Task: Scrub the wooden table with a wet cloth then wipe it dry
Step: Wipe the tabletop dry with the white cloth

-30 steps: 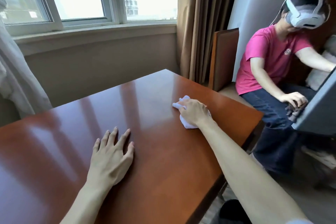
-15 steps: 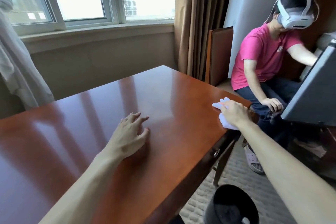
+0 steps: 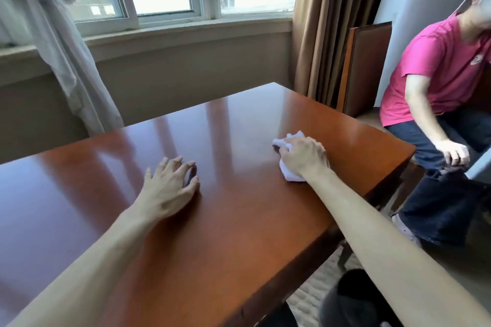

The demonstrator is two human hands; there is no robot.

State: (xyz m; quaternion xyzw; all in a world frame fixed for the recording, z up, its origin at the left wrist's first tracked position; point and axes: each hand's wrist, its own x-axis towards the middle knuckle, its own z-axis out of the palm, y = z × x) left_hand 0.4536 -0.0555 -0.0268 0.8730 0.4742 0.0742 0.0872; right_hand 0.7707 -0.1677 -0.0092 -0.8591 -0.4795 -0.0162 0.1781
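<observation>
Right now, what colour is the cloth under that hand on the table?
White. The cloth shows best in the head view, bunched under the right hand on the reddish-brown table.

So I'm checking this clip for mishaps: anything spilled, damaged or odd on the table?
Nothing stands out. The wooden table looks glossy and unmarked, with no visible puddles. The right hand grips the white cloth on it; the left hand rests on fingertips.

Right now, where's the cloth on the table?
In the head view the white cloth lies bunched under the right hand, on the right part of the wooden table, in from its right edge and apart from the left hand.
</observation>
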